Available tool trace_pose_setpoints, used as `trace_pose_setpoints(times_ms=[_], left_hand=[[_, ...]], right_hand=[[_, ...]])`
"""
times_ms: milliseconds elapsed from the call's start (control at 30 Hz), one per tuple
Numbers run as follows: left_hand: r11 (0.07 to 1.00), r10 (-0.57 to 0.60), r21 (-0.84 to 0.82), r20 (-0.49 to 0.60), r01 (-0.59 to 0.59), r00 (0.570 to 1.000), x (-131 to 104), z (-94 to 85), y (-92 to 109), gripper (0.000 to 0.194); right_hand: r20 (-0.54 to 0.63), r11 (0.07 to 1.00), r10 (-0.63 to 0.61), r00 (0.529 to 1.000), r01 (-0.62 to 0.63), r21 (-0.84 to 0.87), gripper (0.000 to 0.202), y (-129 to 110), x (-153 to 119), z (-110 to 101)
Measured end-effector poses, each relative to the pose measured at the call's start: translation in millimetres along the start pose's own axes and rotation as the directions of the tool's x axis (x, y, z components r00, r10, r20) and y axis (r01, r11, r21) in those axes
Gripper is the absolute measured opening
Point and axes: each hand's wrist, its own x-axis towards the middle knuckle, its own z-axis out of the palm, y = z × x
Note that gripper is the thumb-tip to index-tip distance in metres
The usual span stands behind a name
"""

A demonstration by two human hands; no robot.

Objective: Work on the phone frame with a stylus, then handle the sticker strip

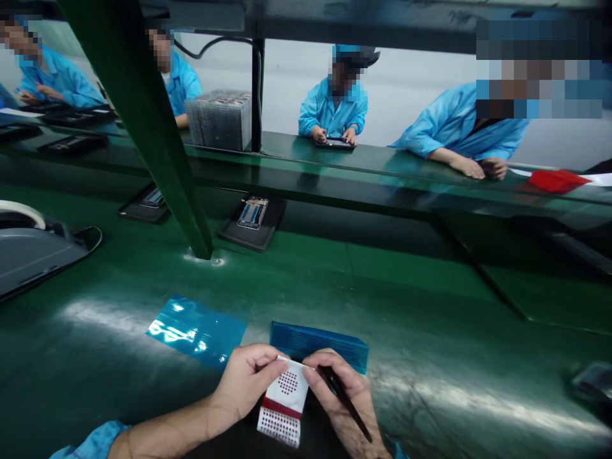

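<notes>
My left hand [246,379] and my right hand [342,398] meet at the bottom centre of the view, both pinching the top of a white sheet with red dots and a red band [283,401]. A thin dark tool [345,401] lies across my right hand's fingers. Just behind the hands sits a blue ribbed pad [319,341] on the green table [335,287]. A shiny blue film sheet [197,330] lies flat to the left of it.
A grey tape dispenser [29,245] stands at the left edge. Two dark trays with phone parts [252,220] [146,204] rest beside a slanted green post [157,146]. Several people in blue coats work at the far side, near a stack of trays [218,119].
</notes>
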Motion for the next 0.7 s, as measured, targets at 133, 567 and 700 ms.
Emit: trace_pose_setpoints(times_ms=[133, 567, 700], left_hand=[[0.999, -0.028, 0.018, 0.012, 0.028, 1.0, -0.4, 0.7, -2.9, 0.081], [0.994, -0.029, -0.097, 0.156, 0.045, 0.987, 1.8, -0.3, -5.3, 0.071], [0.996, -0.005, -0.082, 0.172, 0.019, 0.985, 7.7, 2.6, -17.9, 0.062]], right_hand=[[0.034, 1.0, 0.007, 0.999, -0.007, 0.016, 0.013, -0.2, -0.3, 0.7], [-0.053, 1.0, 0.018, 0.998, -0.019, -0.011, 0.027, 11.8, -9.8, 12.0], [-0.11, 0.998, -0.046, 0.993, 0.041, -0.044, 0.022, 25.4, -6.3, 7.5]])
